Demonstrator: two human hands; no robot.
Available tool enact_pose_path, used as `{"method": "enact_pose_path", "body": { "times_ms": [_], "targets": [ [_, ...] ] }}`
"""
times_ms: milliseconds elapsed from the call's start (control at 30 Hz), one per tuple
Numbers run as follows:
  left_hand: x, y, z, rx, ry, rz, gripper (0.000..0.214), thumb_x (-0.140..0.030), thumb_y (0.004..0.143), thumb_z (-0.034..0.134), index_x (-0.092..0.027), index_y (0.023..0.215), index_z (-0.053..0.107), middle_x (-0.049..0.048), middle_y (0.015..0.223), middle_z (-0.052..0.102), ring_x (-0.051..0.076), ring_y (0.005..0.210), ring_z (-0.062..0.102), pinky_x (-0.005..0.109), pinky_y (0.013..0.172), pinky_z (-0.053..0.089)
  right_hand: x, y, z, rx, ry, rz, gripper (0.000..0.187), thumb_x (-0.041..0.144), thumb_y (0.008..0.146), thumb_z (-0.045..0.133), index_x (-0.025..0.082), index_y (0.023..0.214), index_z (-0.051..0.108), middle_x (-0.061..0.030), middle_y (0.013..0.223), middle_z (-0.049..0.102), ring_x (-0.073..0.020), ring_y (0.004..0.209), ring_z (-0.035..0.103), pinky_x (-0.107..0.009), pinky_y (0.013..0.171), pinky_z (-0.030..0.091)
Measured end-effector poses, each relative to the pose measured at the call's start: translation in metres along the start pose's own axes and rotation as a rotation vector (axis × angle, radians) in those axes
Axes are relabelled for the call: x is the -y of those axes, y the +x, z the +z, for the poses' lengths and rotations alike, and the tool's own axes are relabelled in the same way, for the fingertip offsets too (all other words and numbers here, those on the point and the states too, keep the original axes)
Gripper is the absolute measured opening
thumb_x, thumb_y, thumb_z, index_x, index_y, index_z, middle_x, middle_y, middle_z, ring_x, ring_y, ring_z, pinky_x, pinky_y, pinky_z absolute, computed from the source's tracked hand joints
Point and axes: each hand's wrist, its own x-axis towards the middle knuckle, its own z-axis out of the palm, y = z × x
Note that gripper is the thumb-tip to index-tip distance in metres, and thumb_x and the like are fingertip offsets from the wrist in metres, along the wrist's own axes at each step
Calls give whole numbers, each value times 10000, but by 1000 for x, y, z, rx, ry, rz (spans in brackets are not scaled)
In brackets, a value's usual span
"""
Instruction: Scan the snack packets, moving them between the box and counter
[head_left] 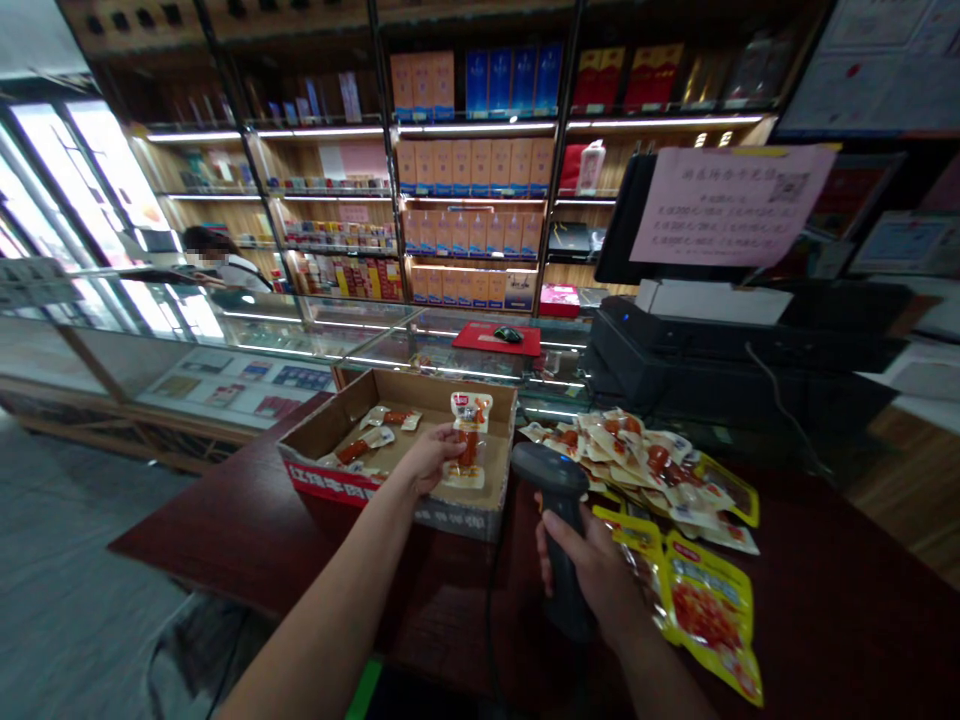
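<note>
Left hand (431, 460) gripping a small snack packet (469, 440) over an open cardboard box (397, 395); right hand (592, 580) clenched around a black scanner (559, 520), yellow snack bags (709, 615) at three o'clock on the worktop (825, 620).

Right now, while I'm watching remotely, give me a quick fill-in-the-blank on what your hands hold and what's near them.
The right hand grips a black ____.
The left hand holds a snack packet over an open cardboard ____.
A pile of snack packets lies to the ____ of that container.

Missing words: barcode scanner; box; right.
</note>
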Motion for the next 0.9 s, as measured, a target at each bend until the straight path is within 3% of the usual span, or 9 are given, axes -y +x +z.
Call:
{"method": "enact_pose_path", "body": {
  "times_ms": [133, 233, 333, 400, 500, 567, 633, 767, 900],
  "targets": [
    [-5, 3, -3, -106, -74, -15, 169, -14, 595, 623, -92, 744, 611, 48, 637, 644, 135, 554, 600, 245, 576, 471, 5, 1, 4, 15, 32, -34, 422, 484, 682, 650, 183, 946, 516, 62, 560, 536, -91, 390, 474, -205, 339, 415],
    [-13, 3, -9, -132, -260, -121, 69, -174, 725, 573, -105, 721, 569, 47, 587, 599, 126, 479, 559, 228, 458, 443, 7, 0, 7, 12, 30, -41, 416, 479, 682, 650, 180, 937, 514, 62, 555, 534, -88, 385, 474, -202, 335, 415],
    [-19, -1, -17, 30, -419, -236, 341, -445, 791, 510, -121, 687, 537, -9, 470, 461, 63, 327, 378, 155, 308, 273, 3, -1, 10, 10, 10, -21, 407, 470, 690, 641, 174, 938, 514, 61, 547, 535, -87, 379, 475, -197, 330, 412],
    [-22, -5, -19, 150, -491, -273, 463, -570, 768, 484, -113, 757, 560, -23, 476, 434, 36, 311, 291, 134, 291, 200, 0, -2, 11, 15, -2, -12, 395, 468, 693, 636, 174, 927, 514, 62, 542, 536, -87, 376, 479, -198, 329, 414],
    [-25, -12, -15, 205, -529, -286, 610, -634, 734, 477, -95, 1007, 567, 90, 706, 596, 88, 432, 454, 156, 326, 267, -3, -2, 13, 21, -15, -12, 375, 468, 694, 632, 178, 899, 514, 65, 536, 534, -89, 371, 482, -199, 327, 416],
    [-26, -14, -8, 199, -521, -280, 653, -632, 735, 470, -100, 1108, 538, 167, 911, 629, 175, 622, 582, 201, 397, 367, -3, -2, 15, 24, -17, -14, 362, 468, 695, 630, 181, 881, 513, 68, 526, 531, -87, 366, 479, -196, 325, 413],
    [-26, -13, 0, 188, -522, -278, 608, -579, 755, 477, -110, 1137, 533, 177, 989, 630, 233, 769, 619, 248, 486, 439, -2, -2, 15, 26, -14, -12, 355, 466, 697, 628, 183, 876, 511, 70, 523, 531, -84, 365, 477, -193, 327, 413],
    [-19, -5, 5, 93, -568, -283, 441, -361, 776, 476, -90, 1116, 552, 159, 916, 659, 228, 792, 641, 288, 582, 491, -3, -1, 13, 28, -6, -7, 365, 469, 689, 635, 182, 872, 505, 67, 525, 535, -86, 364, 478, -194, 320, 413],
    [-11, 2, 4, -58, -561, -214, 379, -253, 751, 452, -70, 1059, 574, 157, 875, 672, 247, 808, 656, 384, 692, 515, -6, -1, 11, 36, 7, 4, 401, 464, 684, 643, 177, 927, 504, 65, 533, 539, -90, 364, 479, -197, 314, 410]
  ]
}}
